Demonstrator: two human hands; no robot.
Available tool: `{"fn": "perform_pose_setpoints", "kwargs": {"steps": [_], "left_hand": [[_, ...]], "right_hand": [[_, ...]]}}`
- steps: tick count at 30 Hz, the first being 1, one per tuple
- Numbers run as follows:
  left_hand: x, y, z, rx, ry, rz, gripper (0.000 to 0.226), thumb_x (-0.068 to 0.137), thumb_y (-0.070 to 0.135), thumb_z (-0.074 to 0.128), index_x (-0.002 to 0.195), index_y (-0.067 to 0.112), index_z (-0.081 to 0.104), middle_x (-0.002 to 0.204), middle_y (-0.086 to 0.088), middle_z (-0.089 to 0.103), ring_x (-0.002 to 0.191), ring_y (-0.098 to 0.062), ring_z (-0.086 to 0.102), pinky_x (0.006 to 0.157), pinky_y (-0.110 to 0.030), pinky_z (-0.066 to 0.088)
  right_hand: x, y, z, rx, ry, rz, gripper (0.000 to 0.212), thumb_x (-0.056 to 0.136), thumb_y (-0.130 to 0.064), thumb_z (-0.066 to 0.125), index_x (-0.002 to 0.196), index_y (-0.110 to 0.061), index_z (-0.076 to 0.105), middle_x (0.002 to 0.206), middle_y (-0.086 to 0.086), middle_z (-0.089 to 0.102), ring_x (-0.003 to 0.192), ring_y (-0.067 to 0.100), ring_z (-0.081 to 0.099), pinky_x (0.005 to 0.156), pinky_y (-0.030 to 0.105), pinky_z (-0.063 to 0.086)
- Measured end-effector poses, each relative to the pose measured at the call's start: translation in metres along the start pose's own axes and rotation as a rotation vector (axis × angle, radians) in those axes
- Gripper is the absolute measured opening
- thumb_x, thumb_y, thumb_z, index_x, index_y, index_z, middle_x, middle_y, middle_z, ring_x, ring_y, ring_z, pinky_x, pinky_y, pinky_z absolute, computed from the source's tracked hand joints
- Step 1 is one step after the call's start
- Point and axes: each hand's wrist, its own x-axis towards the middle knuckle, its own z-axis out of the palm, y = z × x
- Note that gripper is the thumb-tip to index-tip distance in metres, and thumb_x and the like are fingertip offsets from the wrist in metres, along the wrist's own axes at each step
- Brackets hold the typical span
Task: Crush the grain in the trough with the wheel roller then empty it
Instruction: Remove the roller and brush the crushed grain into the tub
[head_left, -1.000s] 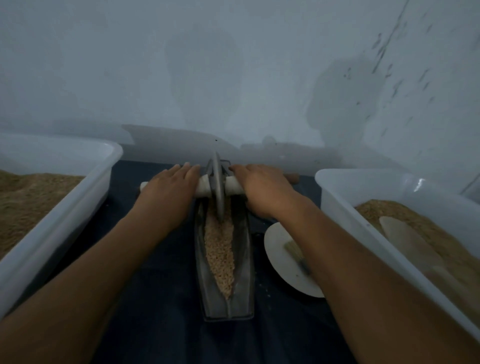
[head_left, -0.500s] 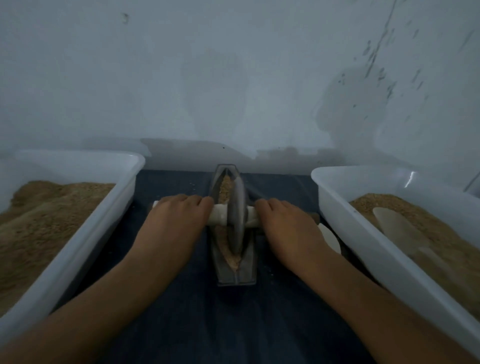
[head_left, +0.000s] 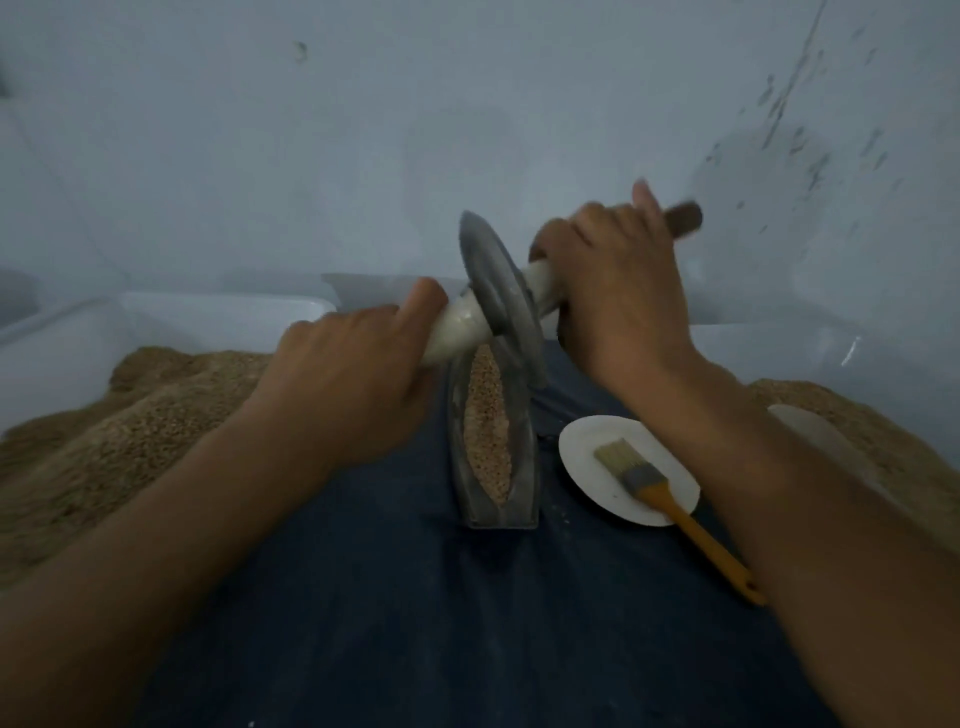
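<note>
Gripping the pale axle on either side, a person's left hand (head_left: 343, 395) and right hand (head_left: 608, 291) hold the grey metal wheel roller (head_left: 498, 296) tilted, its right end raised, the disc's lower edge over the far end of the narrow grey metal trough (head_left: 524, 467). Fingers of both hands curl around the handle. Tan grain (head_left: 485, 431) lies along the trough's channel on the dark blue cloth (head_left: 415, 597). Beside it, a yellow-handled brush (head_left: 654, 486) rests on a small white plate (head_left: 582, 452). White plastic tubs (head_left: 156, 317) of grain flank the scene.
</note>
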Motion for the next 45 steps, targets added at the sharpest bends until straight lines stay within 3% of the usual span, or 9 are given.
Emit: {"fn": "perform_pose_setpoints", "kwargs": {"steps": [3,5,9,13,19,28,30,36,45], "left_hand": [[-0.029,0.009,-0.008,-0.37,-0.038,-0.112,0.026,0.093,0.051,0.054,0.098,0.03,0.039,0.067,0.01,0.051,0.054,-0.009,0.054,0.04,-0.021,0.035],[-0.047,0.017,-0.002,-0.542,-0.107,-0.301,0.026,0.093,0.057,0.05,0.091,0.031,0.044,0.081,0.022,0.06,0.066,0.003,0.059,0.051,-0.013,0.043],[-0.079,0.024,0.007,-0.851,-0.277,-0.688,0.024,0.093,0.052,0.054,0.09,0.028,0.054,0.061,0.008,0.062,0.046,-0.007,0.057,0.044,-0.02,0.045],[-0.098,0.027,-0.004,-1.136,-0.315,-0.861,0.03,0.094,0.047,0.057,0.09,0.017,0.056,0.057,0.003,0.057,0.046,-0.012,0.052,0.046,-0.025,0.046],[-0.108,0.026,-0.004,-1.229,-0.295,-1.018,0.031,0.089,0.048,0.06,0.092,0.016,0.062,0.066,-0.005,0.062,0.052,-0.017,0.053,0.051,-0.032,0.047],[-0.105,0.013,0.023,-1.06,-0.316,-1.086,0.036,0.097,0.043,0.055,0.096,0.008,0.061,0.059,-0.002,0.061,0.048,-0.014,0.056,0.048,-0.029,0.046],[-0.102,0.008,0.03,-1.042,-0.32,-1.105,0.035,0.097,0.043,0.056,0.095,0.008,0.062,0.058,-0.002,0.062,0.048,-0.015,0.057,0.048,-0.029,0.047],[-0.084,-0.006,0.047,-1.095,-0.333,-1.126,0.028,0.097,0.036,0.058,0.1,0.008,0.064,0.06,0.0,0.065,0.049,-0.013,0.059,0.048,-0.028,0.049],[-0.07,-0.019,0.047,-1.191,-0.405,-1.16,0.024,0.094,0.026,0.064,0.113,0.012,0.058,0.093,-0.012,0.069,0.062,-0.018,0.067,0.054,-0.032,0.055]], "right_hand": [[0.021,-0.022,0.002,0.039,0.061,-0.072,0.015,0.084,-0.013,0.062,0.094,-0.023,0.065,0.115,0.004,0.063,0.131,0.031,0.047,0.121,0.056,0.01],[0.022,-0.039,0.013,0.063,-0.087,-0.14,0.008,0.093,-0.025,0.06,0.1,-0.025,0.064,0.138,0.006,0.055,0.148,0.03,0.025,0.12,0.059,0.006],[0.01,-0.065,0.044,0.106,-0.371,-0.208,0.024,0.096,-0.034,0.056,0.12,-0.031,0.057,0.159,0.007,0.03,0.153,0.03,0.0,0.12,0.059,0.0],[0.004,-0.08,0.053,0.165,-0.382,-0.195,0.042,0.094,-0.023,0.059,0.134,-0.031,0.051,0.157,0.008,0.032,0.152,0.028,0.004,0.122,0.055,0.005],[-0.004,-0.072,0.024,0.359,-0.226,-0.041,0.074,0.077,0.017,0.054,0.137,-0.025,0.052,0.149,0.004,0.043,0.149,0.027,0.022,0.121,0.052,0.017],[-0.051,-0.012,-0.022,0.472,-0.002,0.203,0.038,0.093,0.001,0.05,0.123,-0.018,0.062,0.124,-0.002,0.06,0.118,0.017,0.05,0.096,0.025,0.036],[-0.064,0.006,-0.026,0.389,-0.12,0.265,0.032,0.097,-0.005,0.049,0.123,-0.019,0.061,0.12,0.0,0.061,0.11,0.019,0.053,0.088,0.028,0.04],[-0.105,0.04,-0.033,0.053,-0.833,0.447,0.029,0.1,-0.033,0.052,0.127,-0.023,0.057,0.112,0.001,0.065,0.096,0.018,0.059,0.086,0.036,0.051],[-0.143,0.036,-0.016,-0.063,-1.146,0.354,0.025,0.101,-0.035,0.049,0.126,-0.034,0.049,0.112,-0.001,0.059,0.087,0.01,0.056,0.069,0.02,0.042]]}}
